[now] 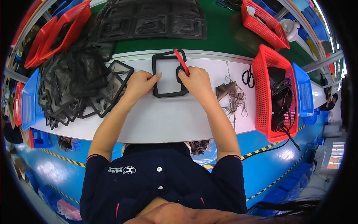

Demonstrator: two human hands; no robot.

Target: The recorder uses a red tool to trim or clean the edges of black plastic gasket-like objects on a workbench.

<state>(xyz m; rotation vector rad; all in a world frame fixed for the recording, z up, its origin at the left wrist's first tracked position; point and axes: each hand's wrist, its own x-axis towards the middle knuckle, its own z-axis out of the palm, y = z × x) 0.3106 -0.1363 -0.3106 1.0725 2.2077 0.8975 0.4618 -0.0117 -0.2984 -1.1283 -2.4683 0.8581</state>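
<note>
A black rectangular frame with an open middle (pixel 169 95) lies on the white worktop in front of me. My left hand (pixel 141 85) grips its left side, fingers curled and thumb reaching toward the opening. My right hand (pixel 197 81) is closed round a slim red pen-like tool (pixel 180 59) at the frame's right side; the tool's lower end is hidden by the fingers. A small dark part shows beside the right thumb, and I cannot tell whether it belongs to the frame. Left of my left hand is a big heap of similar black frames (pixel 74 74).
Black scissors (pixel 248 77) and a tangle of thin dark trimmings (pixel 235 99) lie to the right. Beyond them stands a red basket (pixel 263 108) with black cables, beside a blue basket (pixel 304 89). Moulded black sheets (pixel 149 24) lie on the green surface at the back.
</note>
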